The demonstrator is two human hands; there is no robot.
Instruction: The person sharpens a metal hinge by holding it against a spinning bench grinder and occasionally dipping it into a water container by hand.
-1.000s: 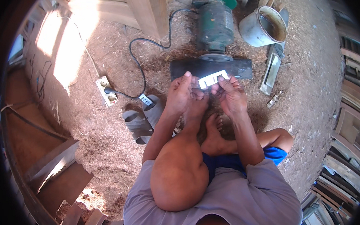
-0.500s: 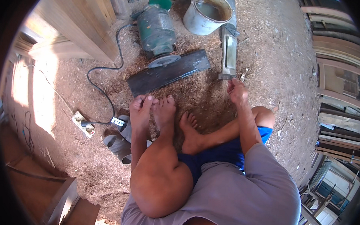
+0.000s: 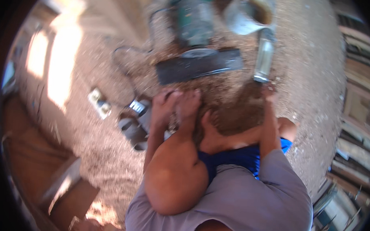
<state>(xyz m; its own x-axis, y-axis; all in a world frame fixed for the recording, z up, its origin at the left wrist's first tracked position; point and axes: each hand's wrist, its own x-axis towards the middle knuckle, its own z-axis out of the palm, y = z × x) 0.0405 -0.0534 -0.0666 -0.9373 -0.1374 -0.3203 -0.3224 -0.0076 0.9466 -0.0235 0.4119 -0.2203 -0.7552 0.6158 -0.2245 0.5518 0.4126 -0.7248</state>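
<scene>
The picture is smeared by motion. My left hand [image 3: 164, 99] is low beside my bare left foot [image 3: 189, 103], against the toes; its fingers are too blurred to read. Off to the right, my right hand [image 3: 269, 95] has its fingers bunched at the near end of a long, narrow, pale block [image 3: 264, 57] in a dark holder. Whatever those fingers may grip is hidden. A dark flat board [image 3: 199, 65] lies on the ground beyond my feet. Touching or just behind it is a grey disc [image 3: 199, 53] on a green motor [image 3: 194, 23].
A white bucket [image 3: 245, 19] of murky liquid stands at the far end of the block. On the left are a power strip [image 3: 99, 103], a black cable [image 3: 128, 50] and grey sandals [image 3: 132, 129]. Stacked timber frames [image 3: 361, 104] line the right side; wooden panels [image 3: 35, 150] stand lower left.
My view has swung, so the motor, board, bucket and both hands sit farther right, and the scene is blurred. Both hands stay at about the same places beside the foot and the block.
</scene>
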